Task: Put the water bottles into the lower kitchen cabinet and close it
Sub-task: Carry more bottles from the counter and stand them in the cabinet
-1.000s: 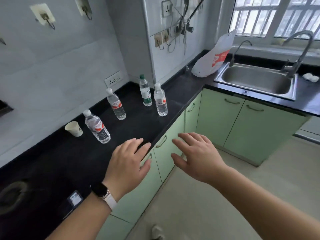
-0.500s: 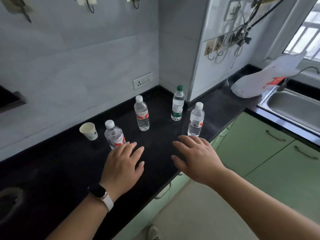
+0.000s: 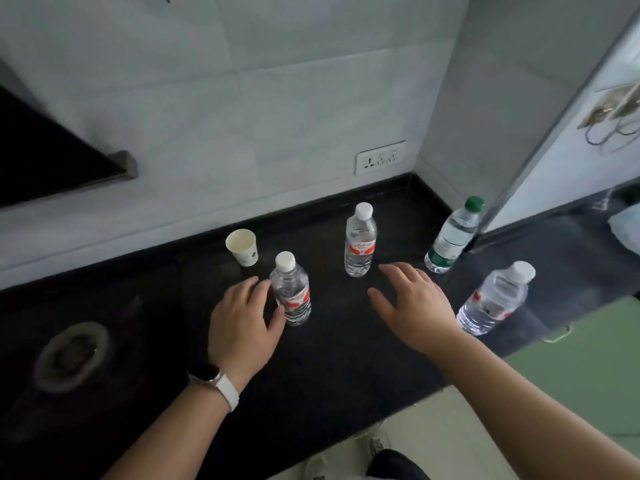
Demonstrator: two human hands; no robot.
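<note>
Hovering left hand (image 3: 242, 327) beside red-labelled bottle (image 3: 292, 296), right hand (image 3: 412, 306) spread, both empty, label writing unreadable

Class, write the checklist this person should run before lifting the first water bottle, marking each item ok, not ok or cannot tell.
1. Four bottles standing on the counter, namely nearest bottle, middle bottle, green-capped bottle, right bottle: ok.
2. Caps on all four: ok.
3. Left hand has a grip on the nearest bottle: not ok, fingers open beside it.
4. Right hand free: ok, open, empty.
5. Paper cup apart from nearest bottle: ok.
6. Cabinet door open: cannot tell, only a corner shows.
</note>
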